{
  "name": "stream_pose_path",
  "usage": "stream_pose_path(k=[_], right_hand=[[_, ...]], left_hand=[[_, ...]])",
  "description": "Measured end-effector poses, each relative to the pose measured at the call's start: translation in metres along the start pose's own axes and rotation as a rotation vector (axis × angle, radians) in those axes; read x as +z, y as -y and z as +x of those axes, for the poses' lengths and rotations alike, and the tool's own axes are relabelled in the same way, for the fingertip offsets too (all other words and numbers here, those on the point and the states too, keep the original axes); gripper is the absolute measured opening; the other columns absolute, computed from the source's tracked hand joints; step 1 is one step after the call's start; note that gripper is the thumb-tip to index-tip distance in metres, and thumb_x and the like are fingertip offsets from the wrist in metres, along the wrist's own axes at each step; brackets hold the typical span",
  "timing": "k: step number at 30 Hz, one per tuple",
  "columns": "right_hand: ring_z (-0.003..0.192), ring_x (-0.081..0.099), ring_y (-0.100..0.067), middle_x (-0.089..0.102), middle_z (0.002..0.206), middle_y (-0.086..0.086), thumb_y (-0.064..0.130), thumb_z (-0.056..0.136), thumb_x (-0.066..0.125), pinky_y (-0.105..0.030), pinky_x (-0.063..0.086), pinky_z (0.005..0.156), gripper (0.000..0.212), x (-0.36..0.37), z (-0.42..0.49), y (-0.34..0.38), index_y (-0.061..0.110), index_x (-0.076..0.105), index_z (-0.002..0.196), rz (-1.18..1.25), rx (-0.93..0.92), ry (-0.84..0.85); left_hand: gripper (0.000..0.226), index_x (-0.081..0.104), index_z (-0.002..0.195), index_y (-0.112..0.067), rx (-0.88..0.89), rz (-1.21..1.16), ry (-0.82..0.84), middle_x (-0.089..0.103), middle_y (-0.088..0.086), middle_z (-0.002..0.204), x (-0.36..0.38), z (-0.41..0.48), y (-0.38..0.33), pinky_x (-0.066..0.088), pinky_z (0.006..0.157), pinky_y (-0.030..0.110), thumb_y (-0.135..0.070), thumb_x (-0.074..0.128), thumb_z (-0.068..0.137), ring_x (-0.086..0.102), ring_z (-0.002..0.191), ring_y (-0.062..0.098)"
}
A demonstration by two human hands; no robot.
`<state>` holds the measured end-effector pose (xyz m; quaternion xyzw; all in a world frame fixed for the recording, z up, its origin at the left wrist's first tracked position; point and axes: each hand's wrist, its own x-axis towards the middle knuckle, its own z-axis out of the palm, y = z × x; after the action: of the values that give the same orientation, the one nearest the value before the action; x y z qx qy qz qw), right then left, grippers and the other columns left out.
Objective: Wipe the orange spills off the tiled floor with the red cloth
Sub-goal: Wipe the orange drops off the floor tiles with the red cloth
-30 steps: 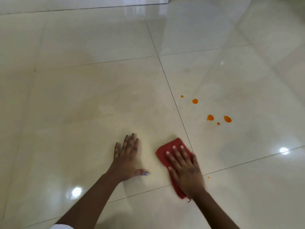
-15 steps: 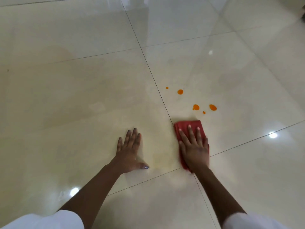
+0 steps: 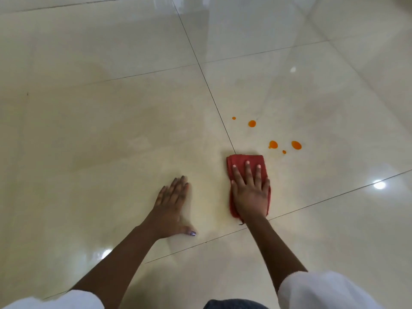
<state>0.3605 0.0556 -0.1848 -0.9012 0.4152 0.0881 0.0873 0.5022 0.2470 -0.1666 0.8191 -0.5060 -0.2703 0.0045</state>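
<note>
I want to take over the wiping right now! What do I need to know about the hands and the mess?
Left hand: open, flat on the tiled floor, holding nothing.
Right hand: open, fingers straight, pressing the red cloth flat on the floor.
Orange spills: five drops just beyond the cloth, ahead and to its right. The cloth touches none of them.
Done: the cloth is down and close to the drops.
Left: all five drops. Pushing the cloth forward and right over them looks like the next move.
</note>
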Motion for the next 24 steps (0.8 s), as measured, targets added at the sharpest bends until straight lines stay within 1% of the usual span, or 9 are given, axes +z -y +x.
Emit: stream_pose_path(k=[3,5,8,12,14,17,18,21,24], right_hand=[[0.140,0.025,-0.036,0.029,0.153,-0.006,0.039,0.093,0.037,-0.056,0.022,0.109,0.049,0.007,-0.041,0.021,0.036,0.035,0.142,-0.025,-0.275,0.023],[0.136,0.035,-0.033,0.040,0.147,-0.002,0.041,0.090,0.037,-0.052,0.023,0.110,0.046,0.014,-0.075,0.008,0.036,0.044,0.136,-0.024,-0.422,0.012],[0.137,0.033,-0.031,0.037,0.148,-0.001,0.043,0.092,0.032,-0.050,0.025,0.110,0.048,0.003,-0.060,-0.037,0.034,0.042,0.138,-0.009,-0.215,-0.047],[0.146,-0.007,-0.026,-0.001,0.159,0.002,0.045,0.099,0.022,-0.049,0.003,0.115,0.053,-0.016,0.009,-0.056,0.038,0.002,0.148,0.057,0.104,0.016],[0.145,-0.010,-0.028,-0.004,0.159,0.001,0.046,0.099,0.021,-0.051,0.000,0.114,0.053,-0.014,0.017,-0.035,0.039,0.001,0.148,0.041,0.030,0.047],[0.145,0.004,-0.031,0.013,0.157,0.002,0.048,0.096,0.023,-0.052,0.007,0.113,0.051,-0.004,-0.012,-0.026,0.039,0.021,0.146,-0.034,-0.273,0.078],[0.144,0.008,-0.030,0.018,0.156,0.003,0.048,0.095,0.023,-0.051,0.010,0.112,0.050,-0.002,-0.017,-0.036,0.039,0.025,0.144,-0.036,-0.284,0.047],[0.143,-0.008,-0.024,0.005,0.156,0.004,0.048,0.096,0.025,-0.047,0.003,0.115,0.052,-0.006,0.000,-0.067,0.040,0.010,0.145,0.013,-0.062,0.004],[0.144,-0.005,-0.025,0.005,0.156,0.002,0.049,0.095,0.023,-0.047,0.004,0.115,0.053,-0.008,0.013,-0.072,0.040,0.007,0.145,0.014,0.010,-0.032]], left_hand=[[0.129,-0.026,0.144,-0.017,0.005,-0.003,-0.004,-0.041,-0.003,0.145,-0.001,0.010,-0.019,-0.018,0.113,0.036,-0.073,0.062,0.066,-0.036,0.136,0.018],[0.128,-0.024,0.145,-0.016,-0.014,0.008,0.015,-0.042,-0.003,0.144,-0.001,0.013,-0.030,-0.016,0.114,0.038,-0.069,0.064,0.068,-0.035,0.137,0.018],[0.125,-0.022,0.146,-0.015,-0.022,0.047,0.061,-0.038,0.000,0.149,-0.005,0.017,-0.040,-0.014,0.115,0.040,-0.066,0.064,0.071,-0.031,0.140,0.021],[0.123,-0.022,0.146,-0.013,-0.043,0.063,0.097,-0.033,0.004,0.153,-0.019,0.033,-0.046,-0.014,0.115,0.041,-0.065,0.063,0.073,-0.028,0.142,0.022],[0.123,-0.022,0.146,-0.013,-0.042,0.059,0.111,-0.033,0.004,0.153,-0.024,0.043,-0.048,-0.014,0.115,0.041,-0.065,0.063,0.073,-0.028,0.142,0.022],[0.125,-0.021,0.146,-0.014,-0.048,0.043,0.108,-0.032,0.005,0.154,-0.030,0.063,-0.052,-0.013,0.115,0.043,-0.066,0.064,0.071,-0.029,0.142,0.022],[0.125,-0.021,0.147,-0.014,-0.051,0.043,0.114,-0.032,0.005,0.154,-0.031,0.070,-0.055,-0.012,0.115,0.044,-0.066,0.064,0.071,-0.029,0.142,0.023],[0.127,-0.022,0.146,-0.015,-0.072,0.056,0.135,-0.034,0.007,0.153,-0.038,0.092,-0.066,-0.009,0.114,0.052,-0.067,0.065,0.069,-0.029,0.141,0.028],[0.129,-0.027,0.144,-0.017,-0.129,0.070,0.177,-0.041,0.006,0.149,-0.036,0.103,-0.072,-0.010,0.110,0.062,-0.068,0.065,0.068,-0.035,0.137,0.033]])
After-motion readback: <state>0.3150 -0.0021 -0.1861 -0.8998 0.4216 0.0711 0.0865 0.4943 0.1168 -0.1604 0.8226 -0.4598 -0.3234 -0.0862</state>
